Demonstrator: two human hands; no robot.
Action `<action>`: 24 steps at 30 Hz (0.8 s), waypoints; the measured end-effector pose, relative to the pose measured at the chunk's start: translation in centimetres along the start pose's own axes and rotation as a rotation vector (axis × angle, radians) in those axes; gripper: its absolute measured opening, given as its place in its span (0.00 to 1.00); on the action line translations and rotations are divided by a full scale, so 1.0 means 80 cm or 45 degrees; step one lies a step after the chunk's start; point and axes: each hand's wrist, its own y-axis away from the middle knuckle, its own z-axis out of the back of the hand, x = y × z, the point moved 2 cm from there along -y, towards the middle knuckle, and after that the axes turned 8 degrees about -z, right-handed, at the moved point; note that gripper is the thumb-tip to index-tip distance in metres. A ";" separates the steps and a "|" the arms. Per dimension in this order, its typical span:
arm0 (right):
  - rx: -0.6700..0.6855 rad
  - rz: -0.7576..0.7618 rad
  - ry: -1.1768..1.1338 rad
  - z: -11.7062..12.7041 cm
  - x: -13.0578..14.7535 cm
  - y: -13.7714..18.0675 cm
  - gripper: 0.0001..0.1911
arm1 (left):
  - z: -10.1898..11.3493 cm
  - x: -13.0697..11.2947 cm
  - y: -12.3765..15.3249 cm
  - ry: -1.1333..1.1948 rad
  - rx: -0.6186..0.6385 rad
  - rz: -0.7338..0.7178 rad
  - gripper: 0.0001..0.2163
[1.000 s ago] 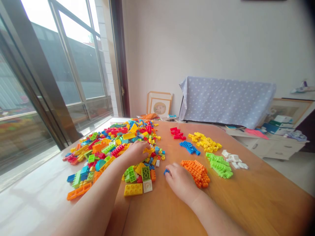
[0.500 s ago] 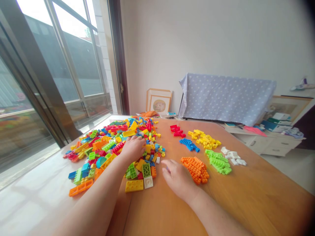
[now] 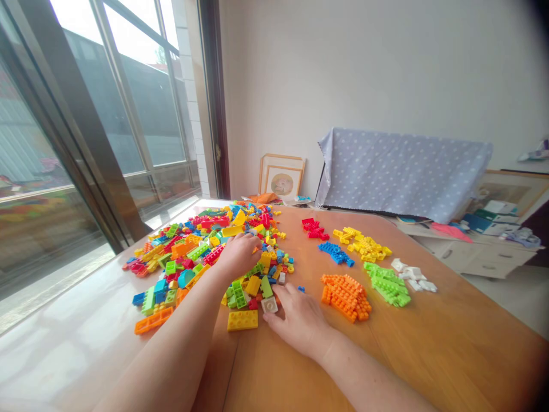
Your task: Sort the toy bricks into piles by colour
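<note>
My right hand (image 3: pixel 302 317) is at the near right edge of a mixed heap of toy building bricks (image 3: pixel 201 252). Its thumb and fingers close around a white square brick (image 3: pixel 269 305). Left of that brick lies a flat yellow brick (image 3: pixel 242 320), and a light green brick (image 3: pixel 266 287) is just behind it. A small blue brick (image 3: pixel 301 289) rests on the table beyond my right knuckles. My left hand (image 3: pixel 241 254) reaches into the heap, back of the hand up; its fingertips are hidden, so whether it grips a brick does not show.
To the right on the wooden table (image 3: pixel 398 355) are sorted groups: orange bricks (image 3: pixel 346 297), green bricks (image 3: pixel 387 284), white bricks (image 3: pixel 414 274), blue bricks (image 3: pixel 335 253), yellow bricks (image 3: pixel 363 244) and red bricks (image 3: pixel 314 229). A window (image 3: pixel 128 97) stands at left.
My right hand has moved left and closed on the white square brick. The small blue brick now lies loose on the table. My left hand stays over the heap; the view has shifted slightly.
</note>
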 end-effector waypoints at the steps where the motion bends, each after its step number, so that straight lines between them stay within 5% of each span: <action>1: -0.003 -0.009 -0.015 0.000 -0.001 -0.001 0.24 | 0.000 0.001 0.000 0.009 -0.004 0.004 0.09; 10: -0.044 -0.032 -0.192 -0.006 -0.017 -0.012 0.20 | -0.003 0.004 0.000 0.143 0.014 0.008 0.07; 16: -0.184 0.137 -0.142 0.000 0.000 0.000 0.16 | -0.004 0.000 -0.001 0.216 -0.006 0.002 0.08; 24: -0.038 0.445 0.206 -0.009 0.021 0.010 0.29 | -0.008 -0.007 -0.006 0.187 0.003 -0.114 0.09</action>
